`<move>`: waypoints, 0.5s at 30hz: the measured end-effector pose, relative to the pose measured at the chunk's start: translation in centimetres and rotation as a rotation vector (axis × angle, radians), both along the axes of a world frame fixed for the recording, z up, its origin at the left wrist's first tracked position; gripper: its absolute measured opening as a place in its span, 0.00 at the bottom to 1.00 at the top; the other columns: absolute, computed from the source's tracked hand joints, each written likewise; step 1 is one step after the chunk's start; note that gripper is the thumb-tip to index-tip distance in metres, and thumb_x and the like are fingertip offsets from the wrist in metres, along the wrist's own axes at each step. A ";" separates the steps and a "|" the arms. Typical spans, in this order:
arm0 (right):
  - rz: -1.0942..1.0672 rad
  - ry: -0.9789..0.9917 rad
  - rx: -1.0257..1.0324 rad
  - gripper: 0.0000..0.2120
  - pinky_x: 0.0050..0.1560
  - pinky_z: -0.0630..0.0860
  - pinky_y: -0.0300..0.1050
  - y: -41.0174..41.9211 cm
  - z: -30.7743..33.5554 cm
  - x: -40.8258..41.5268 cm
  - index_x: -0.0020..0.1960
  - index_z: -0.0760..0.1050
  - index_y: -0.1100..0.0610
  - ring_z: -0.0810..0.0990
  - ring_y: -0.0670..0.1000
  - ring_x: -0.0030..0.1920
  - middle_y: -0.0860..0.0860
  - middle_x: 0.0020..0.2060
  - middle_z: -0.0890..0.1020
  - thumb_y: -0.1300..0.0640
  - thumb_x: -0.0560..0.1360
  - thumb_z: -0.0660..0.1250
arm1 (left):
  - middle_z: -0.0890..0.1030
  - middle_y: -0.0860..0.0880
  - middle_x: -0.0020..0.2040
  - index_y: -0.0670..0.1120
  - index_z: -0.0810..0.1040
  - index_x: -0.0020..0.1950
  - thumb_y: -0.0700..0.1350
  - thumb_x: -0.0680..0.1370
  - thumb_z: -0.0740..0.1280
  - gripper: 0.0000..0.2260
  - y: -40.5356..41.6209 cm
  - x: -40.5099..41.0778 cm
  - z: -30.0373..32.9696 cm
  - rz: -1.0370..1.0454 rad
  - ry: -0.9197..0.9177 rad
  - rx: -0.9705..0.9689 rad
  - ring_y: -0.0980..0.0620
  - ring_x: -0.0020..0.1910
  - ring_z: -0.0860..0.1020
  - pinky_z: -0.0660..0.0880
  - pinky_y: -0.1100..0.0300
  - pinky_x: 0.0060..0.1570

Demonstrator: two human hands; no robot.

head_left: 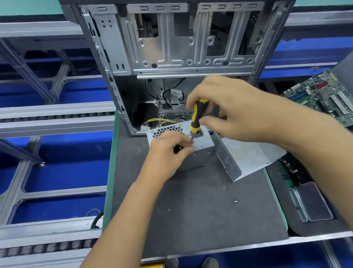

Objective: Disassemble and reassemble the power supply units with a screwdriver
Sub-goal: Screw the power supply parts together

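Grey mat (199,216) covers my bench; at nine o'clock, aluminium conveyor rails (43,114) run over blue bins (78,160); teal wall (13,7) at eleven.

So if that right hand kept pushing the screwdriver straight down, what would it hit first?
Most likely the grey power supply unit: the right hand aims the screwdriver down at its top, beside the left hand's fingers.

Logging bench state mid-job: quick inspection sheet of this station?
Surface: dark grey mat.
Job's things: power supply unit on mat; detached cover beside it; screwdriver upright over it.
Clutter: two loose screws on mat.
Grippers: right hand grips screwdriver handle; left hand pinches at the shaft tip.
Cables: yellow wire bundle inside the open computer case.
Surroundings: motherboard at right; conveyor rails at left.
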State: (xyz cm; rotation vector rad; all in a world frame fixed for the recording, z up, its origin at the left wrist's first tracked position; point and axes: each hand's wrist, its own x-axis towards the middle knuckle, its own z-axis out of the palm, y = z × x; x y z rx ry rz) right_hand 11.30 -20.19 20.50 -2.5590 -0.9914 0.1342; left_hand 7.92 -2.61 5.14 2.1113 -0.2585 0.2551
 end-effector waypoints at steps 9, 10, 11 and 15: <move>-0.046 -0.415 -0.715 0.24 0.28 0.58 0.43 3.5 2.5 0.4 0.34 0.60 0.54 0.63 0.53 0.29 0.51 0.30 0.62 0.40 0.82 0.53 | 0.83 0.51 0.43 0.42 0.84 0.48 0.38 0.70 0.78 0.09 -0.1 -0.3 0.1 -0.013 -0.019 0.030 0.50 0.48 0.78 0.74 0.56 0.52; -0.044 -0.418 -0.726 0.23 0.28 0.60 0.44 3.5 2.2 0.3 0.35 0.60 0.54 0.64 0.54 0.30 0.51 0.31 0.63 0.41 0.83 0.52 | 0.82 0.52 0.43 0.42 0.84 0.48 0.38 0.70 0.78 0.09 -0.1 -0.3 0.1 -0.016 -0.021 0.032 0.50 0.48 0.78 0.75 0.55 0.52; -0.023 -0.335 -0.699 0.19 0.32 0.66 0.47 3.4 1.9 0.3 0.38 0.62 0.53 0.69 0.56 0.33 0.51 0.34 0.65 0.44 0.83 0.53 | 0.82 0.52 0.43 0.42 0.84 0.48 0.38 0.70 0.78 0.09 -0.1 -0.3 0.1 -0.018 -0.025 0.032 0.50 0.48 0.78 0.75 0.55 0.52; 0.129 0.083 -0.525 0.06 0.47 0.74 0.53 3.1 2.4 -0.1 0.50 0.65 0.47 0.76 0.54 0.45 0.46 0.50 0.65 0.55 0.79 0.61 | 0.82 0.51 0.44 0.43 0.83 0.48 0.38 0.70 0.78 0.09 0.0 -0.1 -0.1 -0.023 -0.035 0.048 0.48 0.49 0.78 0.75 0.53 0.53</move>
